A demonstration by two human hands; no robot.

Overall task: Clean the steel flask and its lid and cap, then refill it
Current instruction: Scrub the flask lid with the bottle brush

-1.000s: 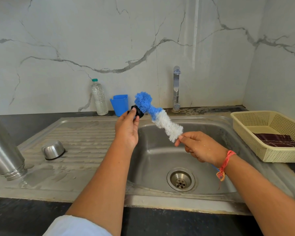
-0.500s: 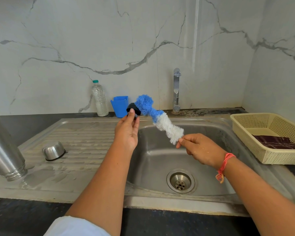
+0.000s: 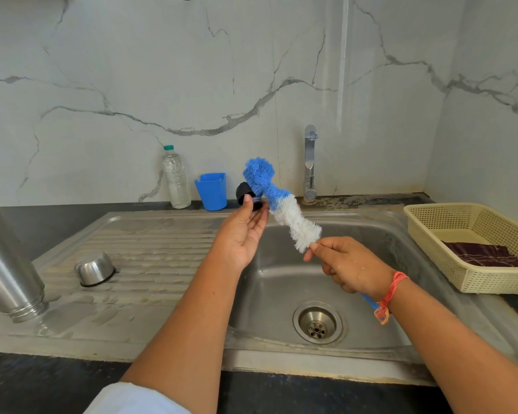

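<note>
Two bare forearms, one white sleeve, one wrist thread.
A white sleeve [image 3: 135, 398] covers the left upper arm at the bottom edge, left of centre. At centre right, an orange-red thread bracelet [image 3: 391, 291] of several strands circles the right wrist, its knotted end hanging in a small loop. Water droplets dot the back of the right hand [image 3: 347, 267].
</note>
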